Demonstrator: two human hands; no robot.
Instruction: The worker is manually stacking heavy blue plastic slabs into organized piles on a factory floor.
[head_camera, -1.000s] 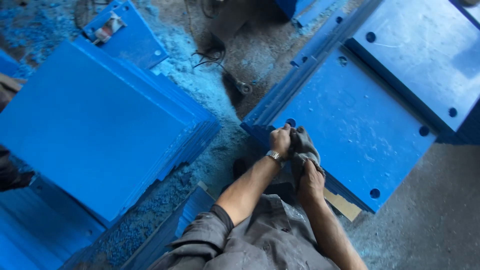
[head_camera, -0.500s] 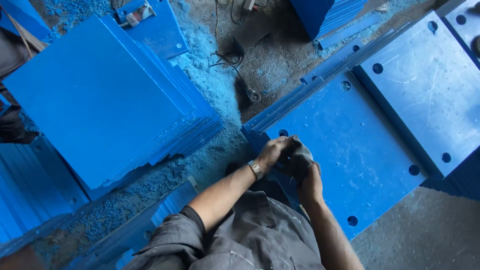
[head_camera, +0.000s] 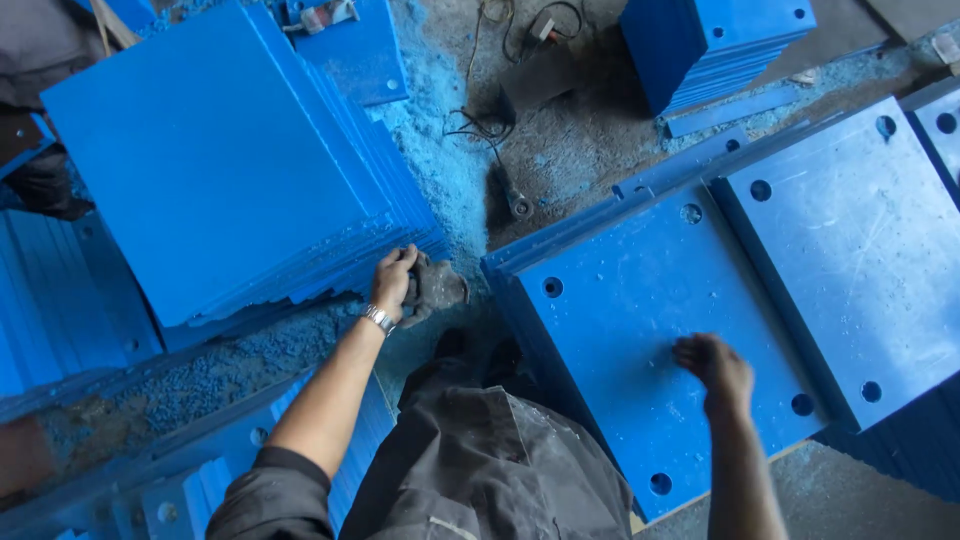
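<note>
Left hand (head_camera: 392, 282) clenched on crumpled grey glove (head_camera: 436, 288), soft, light, by sheet stack (head_camera: 215, 160) corner. Right hand (head_camera: 712, 362) loose, empty, over drilled blue plate (head_camera: 640, 330): stiff, heavy-looking, edges best hold.

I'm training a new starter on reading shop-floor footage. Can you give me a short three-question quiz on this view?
1. True or false: the right hand rests on a blue plate with holes.
2. What does the left hand hold? A) dark glove B) hammer C) paintbrush
3. What covers the floor between the stacks?

Key: 1 true; 2 A; 3 blue shavings.
</note>
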